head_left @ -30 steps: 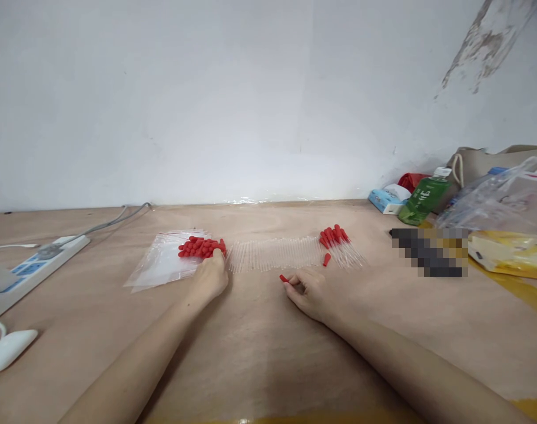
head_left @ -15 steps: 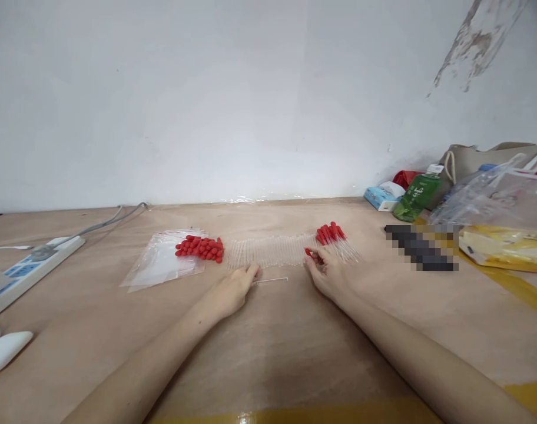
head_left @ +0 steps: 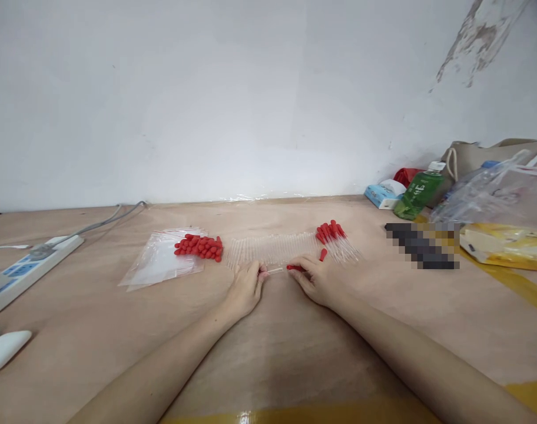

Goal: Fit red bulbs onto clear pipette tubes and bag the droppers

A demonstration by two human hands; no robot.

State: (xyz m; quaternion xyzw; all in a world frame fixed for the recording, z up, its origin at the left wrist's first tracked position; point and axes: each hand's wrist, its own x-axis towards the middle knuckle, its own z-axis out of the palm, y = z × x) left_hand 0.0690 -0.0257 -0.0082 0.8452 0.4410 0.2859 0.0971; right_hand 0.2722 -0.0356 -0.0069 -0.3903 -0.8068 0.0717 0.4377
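Pinched in my left hand (head_left: 247, 287) is a thin clear glass dropper tube (head_left: 275, 271), its free end pointing right. My right hand (head_left: 315, 280) is closed on a red rubber dropper bulb (head_left: 294, 268), whose end faces the tube across a small gap. Another red bulb (head_left: 323, 254) shows just behind my right hand. Beyond both hands lies a row of clear tubes (head_left: 272, 248) side by side. Droppers with red bulbs fitted (head_left: 332, 232) lie in a bunch to the right. Loose red bulbs (head_left: 198, 247) are heaped at the left on clear plastic bags (head_left: 156, 262).
At the left are a power strip (head_left: 34, 265) with cables and a white mouse-like object (head_left: 7, 351). On the right stand a tissue pack (head_left: 383, 194), a green bottle (head_left: 418, 191) and plastic bags (head_left: 493, 194). A blurred dark object (head_left: 421, 247) lies nearer.
My left hand has lifted the tube slightly and turned it. My right hand has come left and nearer with a red bulb, closing the distance to the tube.
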